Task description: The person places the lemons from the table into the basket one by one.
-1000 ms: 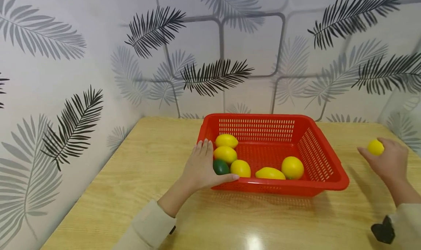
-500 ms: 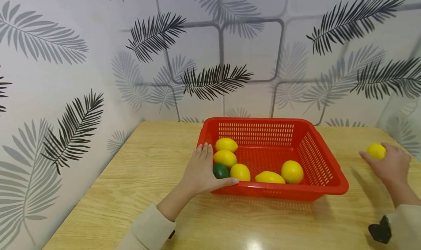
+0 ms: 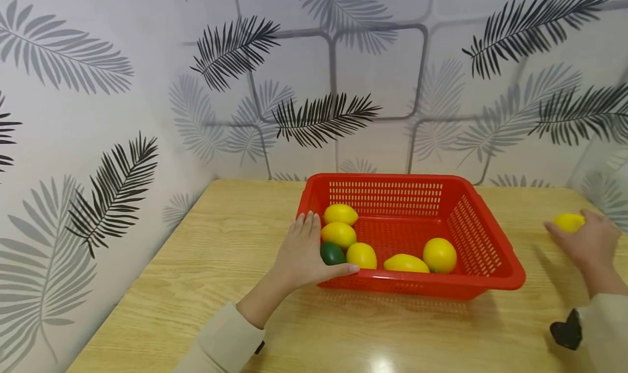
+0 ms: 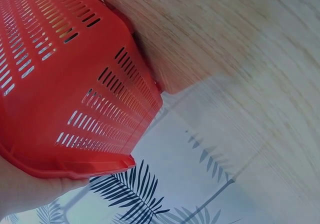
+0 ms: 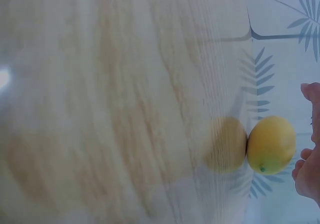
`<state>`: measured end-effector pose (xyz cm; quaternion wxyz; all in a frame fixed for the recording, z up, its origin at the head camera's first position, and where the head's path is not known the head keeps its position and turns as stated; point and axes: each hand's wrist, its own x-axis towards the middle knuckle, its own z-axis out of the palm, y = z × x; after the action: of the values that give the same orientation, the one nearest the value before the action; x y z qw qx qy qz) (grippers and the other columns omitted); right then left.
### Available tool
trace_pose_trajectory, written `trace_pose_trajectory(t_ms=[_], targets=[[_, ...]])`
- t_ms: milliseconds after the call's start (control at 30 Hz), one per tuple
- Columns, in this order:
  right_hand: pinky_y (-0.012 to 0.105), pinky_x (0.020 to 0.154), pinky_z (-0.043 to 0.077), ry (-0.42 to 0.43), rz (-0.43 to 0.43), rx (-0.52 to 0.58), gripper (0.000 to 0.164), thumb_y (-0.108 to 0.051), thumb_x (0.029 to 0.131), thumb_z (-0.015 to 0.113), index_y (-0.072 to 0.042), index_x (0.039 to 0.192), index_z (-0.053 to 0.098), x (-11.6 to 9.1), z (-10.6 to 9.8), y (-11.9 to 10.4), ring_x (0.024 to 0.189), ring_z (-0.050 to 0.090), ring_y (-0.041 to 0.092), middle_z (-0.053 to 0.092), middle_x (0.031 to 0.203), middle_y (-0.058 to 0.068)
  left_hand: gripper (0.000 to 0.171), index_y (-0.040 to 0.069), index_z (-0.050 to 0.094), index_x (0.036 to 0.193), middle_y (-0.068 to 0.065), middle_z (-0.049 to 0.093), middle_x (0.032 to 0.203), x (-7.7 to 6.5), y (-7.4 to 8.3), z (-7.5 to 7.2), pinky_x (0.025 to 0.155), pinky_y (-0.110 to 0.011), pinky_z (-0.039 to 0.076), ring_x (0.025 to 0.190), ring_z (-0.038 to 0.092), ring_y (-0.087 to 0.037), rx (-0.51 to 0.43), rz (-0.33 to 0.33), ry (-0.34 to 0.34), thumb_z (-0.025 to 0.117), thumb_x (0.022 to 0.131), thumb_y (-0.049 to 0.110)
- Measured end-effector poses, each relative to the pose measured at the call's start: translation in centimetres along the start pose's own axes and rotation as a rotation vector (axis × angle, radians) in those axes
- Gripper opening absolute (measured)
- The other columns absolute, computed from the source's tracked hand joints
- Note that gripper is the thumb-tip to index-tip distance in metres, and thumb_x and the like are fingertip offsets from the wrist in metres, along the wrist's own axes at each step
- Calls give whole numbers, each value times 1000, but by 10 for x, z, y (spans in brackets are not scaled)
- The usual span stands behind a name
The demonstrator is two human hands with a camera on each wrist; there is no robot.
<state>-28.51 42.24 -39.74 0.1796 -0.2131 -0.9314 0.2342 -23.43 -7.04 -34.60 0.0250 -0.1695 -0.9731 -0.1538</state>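
Observation:
At the right end of the table a yellow lemon (image 3: 569,222) lies within the spread thumb and fingers of my right hand (image 3: 592,239). The right wrist view shows that lemon (image 5: 271,145) resting on the tabletop, a gap between it and the fingers (image 5: 311,92). My left hand (image 3: 301,256) rests on the near left corner of a red perforated basket (image 3: 422,277), fingers straight along the left rim and thumb along the front one. Several lemons (image 3: 340,235) and a dark green fruit (image 3: 332,253) sit in the basket. A round yellow fruit (image 3: 439,255) is near its front right.
The basket stands on a glossy wooden table (image 3: 221,242). A leaf-patterned wall (image 3: 373,78) rises behind and to the left. A black object (image 3: 566,329) shows at the right cuff.
My right hand has shifted slightly right around the lemon, and the lemon's outline looks longer. The left hand has stayed on the basket corner. The head view has tilted a little.

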Motion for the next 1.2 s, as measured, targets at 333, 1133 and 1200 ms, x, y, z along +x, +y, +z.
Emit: trace_pose_trajectory(t_ms=[333,1133,1200], targets=[[60,105,18,-11,31,1,76,-35,90,48,19,136,19,2,2,11,122,23,56,26,133,43,114,-1,18,147,-17,19,154,-1,3,5,118,-44,13,143,16,-33,1,7,-1,51,70,77],[58,111,13,-88,111,37,79,-32,91,47,18,139,9,13,-3,4,130,15,54,16,141,41,114,-2,20,146,-18,21,153,2,-1,3,118,-44,13,143,17,-34,25,12,21,51,70,77],[58,111,14,-89,106,15,79,-31,91,48,18,139,9,14,-2,3,129,16,55,17,141,42,113,-2,20,146,-19,21,153,1,-1,2,118,-44,13,143,18,-34,26,11,20,51,70,77]])
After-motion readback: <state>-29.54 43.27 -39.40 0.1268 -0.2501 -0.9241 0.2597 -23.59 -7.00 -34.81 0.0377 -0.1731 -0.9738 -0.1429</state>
